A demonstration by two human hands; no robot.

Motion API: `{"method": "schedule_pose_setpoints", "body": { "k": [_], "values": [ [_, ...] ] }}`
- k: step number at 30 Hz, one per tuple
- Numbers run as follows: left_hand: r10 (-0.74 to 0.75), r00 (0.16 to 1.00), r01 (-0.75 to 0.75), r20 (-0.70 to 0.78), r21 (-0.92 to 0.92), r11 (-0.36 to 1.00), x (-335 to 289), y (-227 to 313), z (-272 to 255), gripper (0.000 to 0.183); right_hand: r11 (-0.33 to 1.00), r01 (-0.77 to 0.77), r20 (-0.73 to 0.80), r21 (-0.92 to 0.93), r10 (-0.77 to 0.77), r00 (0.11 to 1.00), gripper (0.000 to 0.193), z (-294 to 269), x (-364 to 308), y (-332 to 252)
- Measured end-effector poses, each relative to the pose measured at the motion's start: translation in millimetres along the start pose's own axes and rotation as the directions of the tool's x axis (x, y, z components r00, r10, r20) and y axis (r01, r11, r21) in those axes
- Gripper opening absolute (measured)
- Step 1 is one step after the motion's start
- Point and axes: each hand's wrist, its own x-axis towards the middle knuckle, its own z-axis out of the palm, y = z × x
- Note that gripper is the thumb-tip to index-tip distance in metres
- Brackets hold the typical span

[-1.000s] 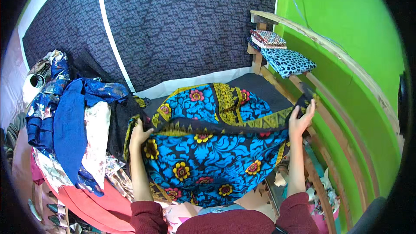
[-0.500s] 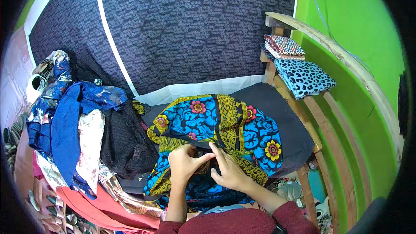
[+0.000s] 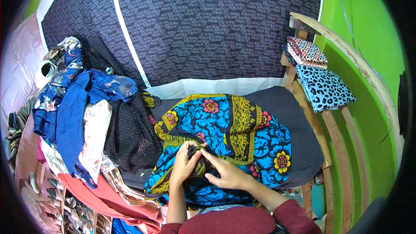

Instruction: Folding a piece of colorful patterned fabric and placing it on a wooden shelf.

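Observation:
A black, blue and yellow floral-patterned garment (image 3: 242, 141) is spread out in front of me, its near part bunched toward my body. My left hand (image 3: 187, 161) pinches a dark gathered fold of this cloth between thumb and fingers. Close beside it, my right hand (image 3: 223, 171) has its fingertips pressed at the same fold, thumb bent in below. The exact point where the fingers meet is partly hidden. Under the garment lies a dark grey cloth-covered board (image 3: 305, 147).
At left is a heap of clothes, with a blue garment (image 3: 71, 115), black lacy cloth (image 3: 132, 134) and coral cloth (image 3: 102, 197). Folded leopard-print fabric (image 3: 327, 87) sits on a wooden slatted rack (image 3: 340, 147) at right. Many shoes (image 3: 71, 216) show at lower left.
My view has shifted, so the scene sits farther right. The hands have drawn closer together, and a dark fold now bunches up between the fingertips.

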Motion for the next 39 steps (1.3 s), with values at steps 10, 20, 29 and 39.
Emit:
{"method": "schedule_pose_setpoints", "body": {
  "k": [10,20,29,39],
  "values": [
    [0.081,0.976,-0.059,-0.201,0.115,0.992,18.8,16.1,20.2,0.022,0.488,-0.450,-0.369,-0.748,0.258,0.893,0.041,-47.6,53.3,133.0],
    [0.054,0.971,-0.048,0.235,-0.030,0.998,51.1,-61.9,120.5,0.034,0.893,-0.386,-0.636,0.234,0.440,0.634,0.014,-96.8,-2.5,145.0],
    [0.155,0.946,-0.232,0.283,0.262,0.937,38.5,-93.5,139.7,0.026,0.823,-0.552,-0.981,-0.134,-0.031,0.192,0.004,-150.8,-96.1,127.9],
    [0.322,0.934,-0.354,0.157,0.279,0.892,30.2,-91.3,126.9,0.021,0.654,-0.319,-0.377,-0.686,0.056,0.925,0.066,-95.0,-26.7,54.2]
  ]
}}
